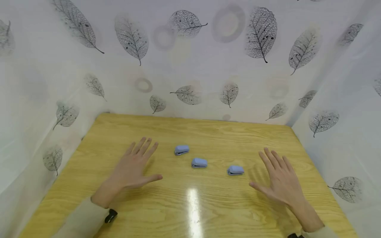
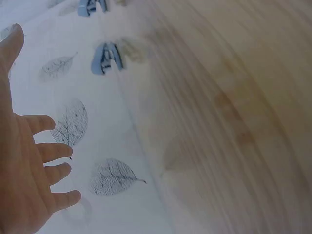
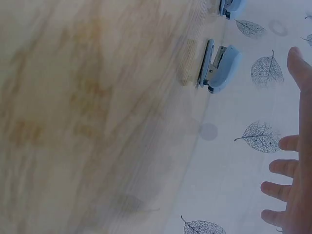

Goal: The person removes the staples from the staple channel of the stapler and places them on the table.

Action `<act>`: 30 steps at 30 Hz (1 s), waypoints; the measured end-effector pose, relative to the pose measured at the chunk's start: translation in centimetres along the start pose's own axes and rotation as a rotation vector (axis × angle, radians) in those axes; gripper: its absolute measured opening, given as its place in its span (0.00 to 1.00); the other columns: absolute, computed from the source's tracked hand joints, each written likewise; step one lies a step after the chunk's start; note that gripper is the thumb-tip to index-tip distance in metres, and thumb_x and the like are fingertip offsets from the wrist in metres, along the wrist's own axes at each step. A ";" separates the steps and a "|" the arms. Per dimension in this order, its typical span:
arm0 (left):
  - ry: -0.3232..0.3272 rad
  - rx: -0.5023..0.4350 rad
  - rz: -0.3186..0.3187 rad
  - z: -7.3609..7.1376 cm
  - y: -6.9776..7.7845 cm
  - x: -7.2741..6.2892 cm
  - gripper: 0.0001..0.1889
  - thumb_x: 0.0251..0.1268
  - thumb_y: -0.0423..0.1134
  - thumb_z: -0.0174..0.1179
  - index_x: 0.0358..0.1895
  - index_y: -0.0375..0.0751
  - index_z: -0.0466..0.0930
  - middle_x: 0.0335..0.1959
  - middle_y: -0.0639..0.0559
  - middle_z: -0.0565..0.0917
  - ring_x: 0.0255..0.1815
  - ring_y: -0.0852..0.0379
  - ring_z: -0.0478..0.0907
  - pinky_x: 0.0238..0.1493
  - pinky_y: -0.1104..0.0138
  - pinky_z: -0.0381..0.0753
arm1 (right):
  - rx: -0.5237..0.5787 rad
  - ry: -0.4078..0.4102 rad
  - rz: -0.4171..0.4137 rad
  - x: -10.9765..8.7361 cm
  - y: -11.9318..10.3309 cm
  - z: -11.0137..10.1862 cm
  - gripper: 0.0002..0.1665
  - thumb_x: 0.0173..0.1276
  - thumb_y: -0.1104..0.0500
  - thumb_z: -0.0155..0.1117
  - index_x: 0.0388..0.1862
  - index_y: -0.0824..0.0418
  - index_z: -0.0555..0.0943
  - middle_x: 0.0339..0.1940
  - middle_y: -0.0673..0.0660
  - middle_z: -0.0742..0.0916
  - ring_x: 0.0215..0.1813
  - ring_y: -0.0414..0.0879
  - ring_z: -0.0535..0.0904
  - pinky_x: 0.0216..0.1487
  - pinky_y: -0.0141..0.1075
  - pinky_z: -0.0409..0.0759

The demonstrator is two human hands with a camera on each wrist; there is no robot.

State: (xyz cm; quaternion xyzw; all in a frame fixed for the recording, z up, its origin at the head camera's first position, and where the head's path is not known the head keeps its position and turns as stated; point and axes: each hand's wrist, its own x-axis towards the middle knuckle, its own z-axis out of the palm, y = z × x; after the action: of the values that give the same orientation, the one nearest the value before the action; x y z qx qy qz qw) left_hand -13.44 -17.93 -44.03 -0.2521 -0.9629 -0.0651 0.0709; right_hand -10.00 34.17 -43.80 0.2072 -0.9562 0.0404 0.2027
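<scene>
Three small blue staplers lie on the wooden table between my hands, in a slanting row in the head view. The left stapler (image 1: 182,149) is farthest back, the middle stapler (image 1: 199,162) a little nearer, and the right stapler (image 1: 235,170) nearest to me. My left hand (image 1: 132,168) hovers over the table left of them, fingers spread, holding nothing. To their right, my right hand (image 1: 281,181) is likewise spread and holds nothing. In the right wrist view one stapler (image 3: 220,68) shows side-on with its metal inner part visible; the left wrist view shows another stapler (image 2: 107,58).
A wooden table (image 1: 143,129) with a bright glare streak near its front fills the lower view. White curtains (image 1: 190,66) printed with grey leaves stand behind it and along both sides. A black band (image 1: 111,216) sits at the left sleeve.
</scene>
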 end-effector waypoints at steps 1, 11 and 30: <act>-0.003 -0.009 0.005 0.0 0.4 0.3 0.60 0.60 0.81 0.56 0.87 0.48 0.49 0.87 0.39 0.54 0.89 0.36 0.49 0.85 0.38 0.51 | -0.003 0.010 -0.019 0.3 0.0 0.0 0.66 0.62 0.15 0.56 0.85 0.56 0.61 0.83 0.64 0.70 0.79 0.67 0.67 0.85 0.61 0.54; 0.019 -0.105 0.135 0.8 5.9 4.6 0.57 0.61 0.79 0.58 0.85 0.46 0.56 0.85 0.39 0.61 0.88 0.37 0.54 0.84 0.40 0.56 | -0.031 0.088 -0.231 3.1 0.0 0.6 0.63 0.70 0.13 0.35 0.78 0.62 0.72 0.72 0.66 0.81 0.68 0.67 0.78 0.68 0.63 0.73; -0.124 -0.002 0.265 3.2 13.9 10.3 0.53 0.67 0.82 0.46 0.85 0.49 0.56 0.84 0.44 0.65 0.88 0.42 0.56 0.85 0.43 0.58 | -0.089 -0.026 -0.448 4.7 0.0 4.0 0.43 0.74 0.24 0.55 0.60 0.60 0.85 0.50 0.57 0.91 0.51 0.55 0.88 0.53 0.52 0.86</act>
State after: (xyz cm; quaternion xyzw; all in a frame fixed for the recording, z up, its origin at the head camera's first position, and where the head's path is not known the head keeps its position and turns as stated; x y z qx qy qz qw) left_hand -15.81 -0.53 -44.20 -0.3808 -0.9236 -0.0404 0.0188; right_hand -15.39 31.72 -45.51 0.4057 -0.8897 -0.0503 0.2034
